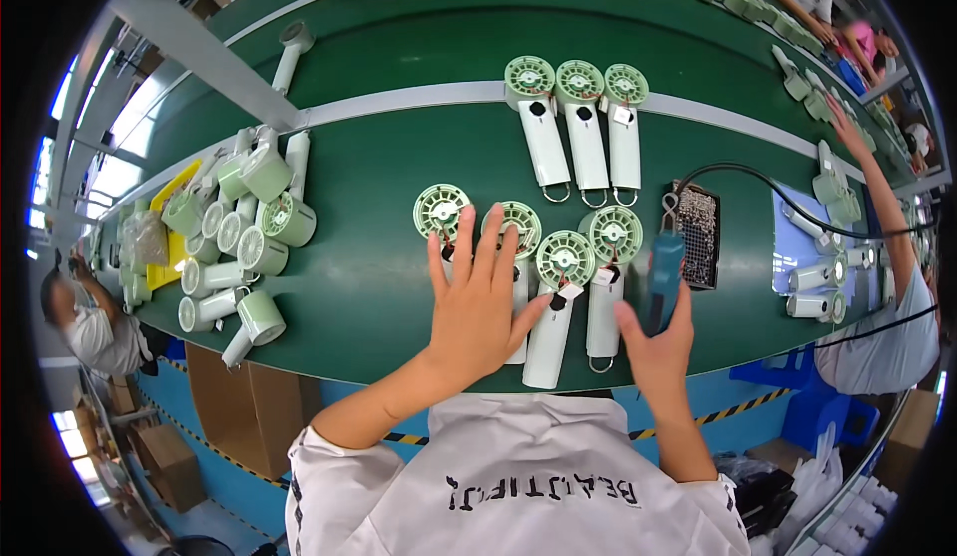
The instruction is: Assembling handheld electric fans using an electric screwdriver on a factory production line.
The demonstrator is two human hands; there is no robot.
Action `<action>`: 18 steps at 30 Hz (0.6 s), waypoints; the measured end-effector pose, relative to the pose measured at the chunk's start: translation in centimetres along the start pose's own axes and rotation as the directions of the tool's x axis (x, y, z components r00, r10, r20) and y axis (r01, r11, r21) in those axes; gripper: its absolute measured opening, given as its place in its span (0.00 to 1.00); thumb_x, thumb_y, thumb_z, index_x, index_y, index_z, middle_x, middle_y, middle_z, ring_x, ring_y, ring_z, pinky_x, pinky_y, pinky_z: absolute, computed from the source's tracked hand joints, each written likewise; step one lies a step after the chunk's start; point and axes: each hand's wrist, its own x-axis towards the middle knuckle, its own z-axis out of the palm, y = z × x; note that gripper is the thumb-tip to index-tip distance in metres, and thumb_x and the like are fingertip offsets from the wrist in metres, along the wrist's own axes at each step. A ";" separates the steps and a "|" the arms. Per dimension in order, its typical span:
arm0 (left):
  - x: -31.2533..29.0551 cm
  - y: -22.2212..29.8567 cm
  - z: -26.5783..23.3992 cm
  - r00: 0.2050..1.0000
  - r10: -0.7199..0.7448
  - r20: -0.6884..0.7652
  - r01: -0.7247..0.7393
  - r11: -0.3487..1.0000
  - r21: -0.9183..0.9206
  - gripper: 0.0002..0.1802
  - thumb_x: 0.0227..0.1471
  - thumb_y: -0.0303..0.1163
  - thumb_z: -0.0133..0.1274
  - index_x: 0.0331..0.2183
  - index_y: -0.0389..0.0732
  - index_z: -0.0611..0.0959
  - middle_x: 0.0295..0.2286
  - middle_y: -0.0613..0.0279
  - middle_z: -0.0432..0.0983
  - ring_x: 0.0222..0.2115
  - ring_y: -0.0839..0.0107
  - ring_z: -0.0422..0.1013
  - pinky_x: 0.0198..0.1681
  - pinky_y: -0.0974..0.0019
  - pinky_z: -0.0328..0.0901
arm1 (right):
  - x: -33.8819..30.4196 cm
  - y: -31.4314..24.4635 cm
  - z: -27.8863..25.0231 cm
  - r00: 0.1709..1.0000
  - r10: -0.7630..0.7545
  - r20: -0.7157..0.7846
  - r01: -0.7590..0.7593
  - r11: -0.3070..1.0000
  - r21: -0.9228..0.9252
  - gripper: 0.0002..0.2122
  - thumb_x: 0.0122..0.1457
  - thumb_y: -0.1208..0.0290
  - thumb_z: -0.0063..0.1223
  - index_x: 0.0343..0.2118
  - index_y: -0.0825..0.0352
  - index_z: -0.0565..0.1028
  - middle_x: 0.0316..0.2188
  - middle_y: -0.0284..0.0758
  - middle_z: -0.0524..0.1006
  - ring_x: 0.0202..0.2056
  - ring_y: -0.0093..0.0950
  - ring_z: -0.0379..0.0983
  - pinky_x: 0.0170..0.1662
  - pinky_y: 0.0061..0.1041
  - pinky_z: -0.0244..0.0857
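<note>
My left hand point(471, 307) lies with fingers spread over a handheld fan point(440, 212) with a pale green round head and the fan point(514, 227) beside it. Its thumb reaches a third fan point(564, 259) with a white handle, a small white tag and exposed wires. Another fan point(613, 235) lies just right of that one, between my two hands. In my right hand point(658, 352) is a teal electric screwdriver point(666, 272), its metal hanging loop and black cord at the far end. My right thumb stands apart from the tool, and its tip is out of sight.
A dark tray point(717, 247) of small screws sits beside the screwdriver. Three fans point(581, 123) lie across the pale rail point(399, 99). Piled fans point(239, 217) and a yellow bin point(164, 267) stand left. At right, a co-worker's arm point(887, 187) reaches over more fans.
</note>
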 end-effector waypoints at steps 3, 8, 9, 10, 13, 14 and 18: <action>0.5 -0.2 0.5 0.999 -0.032 -0.026 0.032 0.999 -0.017 0.40 0.55 0.50 0.56 0.58 0.30 0.70 0.65 0.47 0.54 0.68 0.45 0.43 0.65 0.31 0.35 | -2.2 -0.8 0.6 0.998 0.053 0.032 -0.052 0.998 -0.029 0.32 0.51 0.73 0.69 0.58 0.70 0.66 0.47 0.36 0.78 0.41 0.24 0.74 0.45 0.24 0.69; 1.5 -1.1 0.6 0.998 -0.029 -0.063 0.031 0.999 0.021 0.38 0.55 0.49 0.56 0.59 0.33 0.69 0.64 0.47 0.55 0.67 0.45 0.45 0.64 0.32 0.38 | -4.1 -2.7 1.7 0.971 0.068 0.230 -0.057 0.997 -0.054 0.31 0.50 0.72 0.71 0.55 0.75 0.68 0.46 0.40 0.78 0.45 0.29 0.74 0.49 0.26 0.67; 0.8 -1.1 0.3 0.995 -0.053 -0.080 0.055 0.998 0.024 0.39 0.55 0.49 0.56 0.60 0.34 0.68 0.65 0.46 0.54 0.67 0.44 0.45 0.64 0.32 0.39 | -4.4 -2.2 1.7 0.970 0.054 0.238 -0.033 0.995 -0.092 0.31 0.51 0.72 0.70 0.56 0.75 0.67 0.48 0.41 0.77 0.47 0.29 0.73 0.51 0.27 0.66; 0.1 -1.2 -0.2 0.992 -0.073 -0.107 0.064 0.994 -0.085 0.41 0.54 0.50 0.57 0.61 0.35 0.67 0.65 0.44 0.51 0.67 0.45 0.45 0.64 0.31 0.38 | -4.6 -1.5 2.0 0.966 0.021 0.259 0.008 0.994 -0.110 0.32 0.51 0.73 0.70 0.57 0.75 0.66 0.49 0.42 0.76 0.49 0.30 0.72 0.53 0.27 0.65; 1.9 -3.9 0.3 0.906 -0.143 -0.399 0.041 0.967 -0.253 0.44 0.52 0.49 0.59 0.62 0.36 0.64 0.66 0.40 0.47 0.66 0.43 0.47 0.64 0.30 0.40 | -4.8 -0.9 2.9 0.996 -0.032 0.083 0.022 0.993 0.120 0.29 0.57 0.76 0.64 0.60 0.75 0.63 0.57 0.43 0.70 0.54 0.31 0.69 0.58 0.33 0.63; 2.7 -5.1 1.6 0.900 -0.131 -0.416 0.026 0.968 -0.249 0.44 0.51 0.45 0.60 0.63 0.37 0.62 0.64 0.40 0.48 0.65 0.43 0.49 0.64 0.34 0.45 | -4.2 0.7 2.7 0.975 -0.212 0.071 0.213 0.977 0.007 0.28 0.58 0.77 0.61 0.60 0.75 0.63 0.56 0.42 0.71 0.55 0.31 0.69 0.59 0.33 0.62; -0.5 -7.2 0.5 0.980 -0.167 -0.105 0.066 0.777 -0.626 0.43 0.49 0.29 0.62 0.63 0.39 0.61 0.57 0.44 0.55 0.58 0.47 0.59 0.57 0.55 0.64 | -4.0 -4.0 2.0 0.988 0.004 0.155 0.058 0.916 -0.398 0.43 0.49 0.52 0.72 0.60 0.78 0.64 0.55 0.57 0.70 0.56 0.49 0.69 0.61 0.43 0.62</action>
